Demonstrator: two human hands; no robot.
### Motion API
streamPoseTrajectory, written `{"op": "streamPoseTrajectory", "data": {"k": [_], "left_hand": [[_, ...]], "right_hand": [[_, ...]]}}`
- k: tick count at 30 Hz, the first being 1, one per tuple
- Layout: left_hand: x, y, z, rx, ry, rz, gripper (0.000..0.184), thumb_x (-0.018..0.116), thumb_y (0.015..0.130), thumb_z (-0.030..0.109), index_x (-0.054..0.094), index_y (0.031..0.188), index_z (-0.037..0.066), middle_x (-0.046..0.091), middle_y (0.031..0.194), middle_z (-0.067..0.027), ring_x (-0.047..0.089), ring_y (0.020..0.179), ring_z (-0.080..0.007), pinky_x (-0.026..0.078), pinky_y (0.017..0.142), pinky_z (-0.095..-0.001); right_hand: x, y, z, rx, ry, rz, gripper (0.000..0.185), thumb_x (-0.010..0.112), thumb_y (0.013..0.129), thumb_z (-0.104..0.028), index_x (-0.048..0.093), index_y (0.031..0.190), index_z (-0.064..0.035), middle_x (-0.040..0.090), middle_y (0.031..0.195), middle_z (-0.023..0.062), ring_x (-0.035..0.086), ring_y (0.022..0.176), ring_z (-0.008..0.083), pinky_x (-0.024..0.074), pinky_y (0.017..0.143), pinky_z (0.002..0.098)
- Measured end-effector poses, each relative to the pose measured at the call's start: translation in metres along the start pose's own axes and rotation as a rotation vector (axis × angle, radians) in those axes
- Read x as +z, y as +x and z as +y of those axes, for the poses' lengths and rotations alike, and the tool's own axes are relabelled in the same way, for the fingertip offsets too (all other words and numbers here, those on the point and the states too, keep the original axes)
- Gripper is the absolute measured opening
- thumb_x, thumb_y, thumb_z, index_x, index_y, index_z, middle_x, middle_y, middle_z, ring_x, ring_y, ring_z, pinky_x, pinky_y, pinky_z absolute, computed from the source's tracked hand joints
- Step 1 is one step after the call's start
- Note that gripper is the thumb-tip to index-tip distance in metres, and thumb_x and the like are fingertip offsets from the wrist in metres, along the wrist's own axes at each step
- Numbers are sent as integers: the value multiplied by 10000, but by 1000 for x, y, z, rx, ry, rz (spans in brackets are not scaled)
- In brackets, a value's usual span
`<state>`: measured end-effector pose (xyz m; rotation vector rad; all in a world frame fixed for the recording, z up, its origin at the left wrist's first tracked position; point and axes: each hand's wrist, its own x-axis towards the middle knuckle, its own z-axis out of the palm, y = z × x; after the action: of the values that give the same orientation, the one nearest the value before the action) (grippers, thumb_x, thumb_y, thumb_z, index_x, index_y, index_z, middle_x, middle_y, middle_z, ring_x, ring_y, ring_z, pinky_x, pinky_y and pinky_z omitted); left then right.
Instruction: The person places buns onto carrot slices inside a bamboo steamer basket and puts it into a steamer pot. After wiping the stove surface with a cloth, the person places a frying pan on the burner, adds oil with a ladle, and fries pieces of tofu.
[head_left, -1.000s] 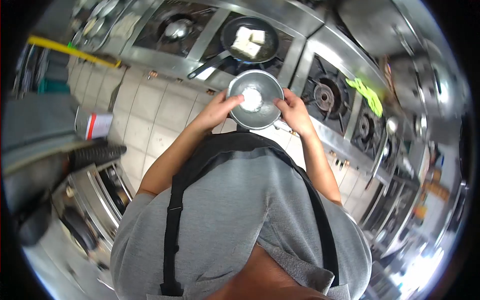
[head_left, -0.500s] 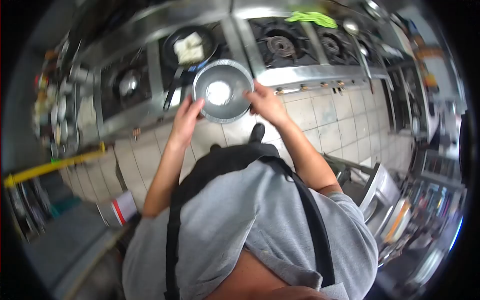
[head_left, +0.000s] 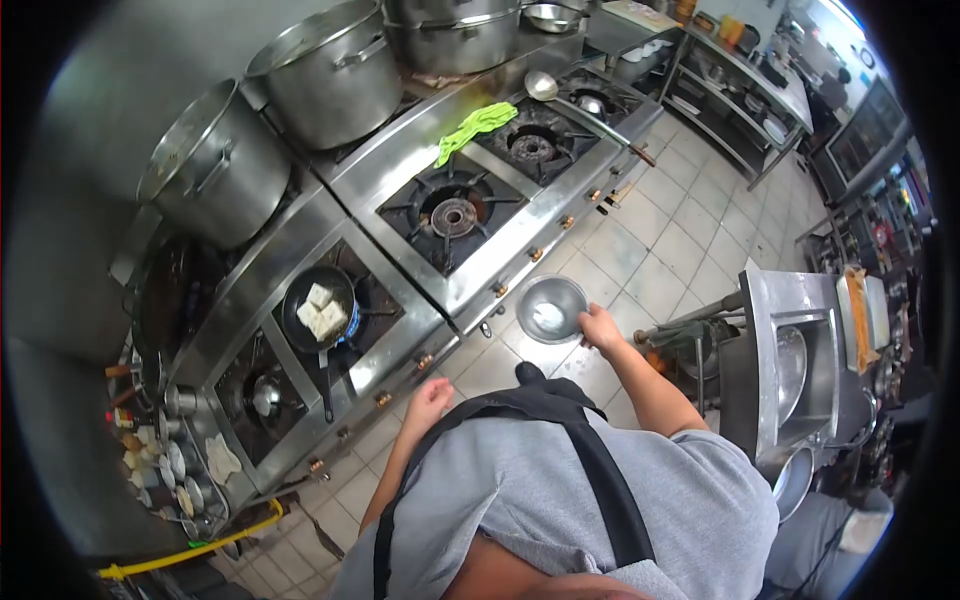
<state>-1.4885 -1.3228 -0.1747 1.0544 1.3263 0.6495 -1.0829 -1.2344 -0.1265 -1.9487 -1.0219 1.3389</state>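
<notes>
My right hand (head_left: pixel 598 328) is closed on the rim of a round metal bowl (head_left: pixel 553 308), held out over the tiled floor in front of the stove. No contents can be made out in it, only a bright reflection. Near the stove's front edge, my left hand (head_left: pixel 430 402) is empty, its fingers loosely curled and apart. Beyond that hand, a black frying pan (head_left: pixel 290 322) sits on a burner with several white blocks (head_left: pixel 321 312) in it. Blue flame shows beside the pan, and its handle points toward me.
Large metal pots (head_left: pixel 325 85) line the back of the stove. A bright green cloth (head_left: pixel 475 130) and a long-handled ladle (head_left: pixel 541 86) lie across the stovetop. At right stands a metal sink (head_left: pixel 806 365); a yellow bar (head_left: pixel 190 553) is at lower left.
My left hand has let go of the bowl. The bowl, in my right hand, has moved away from the stove and to the right. My view has turned right.
</notes>
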Motion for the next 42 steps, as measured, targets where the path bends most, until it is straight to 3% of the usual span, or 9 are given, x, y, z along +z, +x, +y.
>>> {"op": "streamPoseTrajectory", "data": {"k": [4,8,15,18,22,26,32,36,42], "left_hand": [[-1,42,-96,23,365,4,402,651,924,322,587,1240,83,717,995,-119,693,878,-207,503,793,-304],[24,44,-100,-238,708,-18,430,685,882,331,607,1219,76,711,1047,-140,688,941,-226,515,797,-317],[72,24,-84,-376,693,9,445,680,876,343,614,1216,64,709,1063,-138,683,963,-236,518,805,-335],[86,20,-81,-405,654,29,445,677,877,344,615,1216,62,708,1066,-138,682,966,-240,518,809,-339],[93,13,-80,-421,607,50,446,673,878,346,616,1215,60,707,1070,-139,681,969,-245,518,813,-344],[91,12,-74,-393,535,72,447,670,879,348,617,1215,57,706,1073,-140,680,972,-251,518,818,-349],[72,54,-59,-107,157,167,449,664,881,350,619,1215,54,705,1079,-141,678,977,-258,519,825,-356],[61,41,78,-33,427,400,440,672,879,300,618,1221,28,687,1129,-164,664,1028,-290,513,875,-376],[-27,-8,140,372,705,909,335,665,863,177,630,1154,15,639,1138,-182,609,1073,-369,484,927,-416]], "right_hand": [[-65,50,88,282,-398,-142,308,479,851,-175,676,692,1,653,598,149,613,432,228,515,425,349],[-122,92,108,533,-474,-308,269,549,855,-199,723,747,-25,676,627,105,649,499,204,528,452,365],[-219,252,-141,-210,-665,43,243,545,845,-217,678,724,-54,653,647,94,635,581,180,512,520,330],[-233,239,-287,-534,516,-30,323,542,937,-330,625,1029,-32,704,906,77,637,642,145,500,555,284],[-204,111,-375,-895,428,-237,442,536,982,-306,555,1299,1,711,976,96,636,715,112,518,674,262],[-155,59,-336,-963,-10,-592,404,566,955,-284,587,1275,-39,707,896,90,646,732,126,527,670,277],[-78,114,-190,-826,-977,-237,344,606,884,-287,642,1184,-122,711,892,144,682,841,347,542,775,442],[-64,129,-48,-525,-1306,-475,375,604,861,-323,658,1173,-122,702,994,177,661,986,350,521,844,463],[-75,117,152,-240,-1170,-749,188,593,832,-189,696,935,-71,719,931,125,705,788,292,553,691,407]]}}
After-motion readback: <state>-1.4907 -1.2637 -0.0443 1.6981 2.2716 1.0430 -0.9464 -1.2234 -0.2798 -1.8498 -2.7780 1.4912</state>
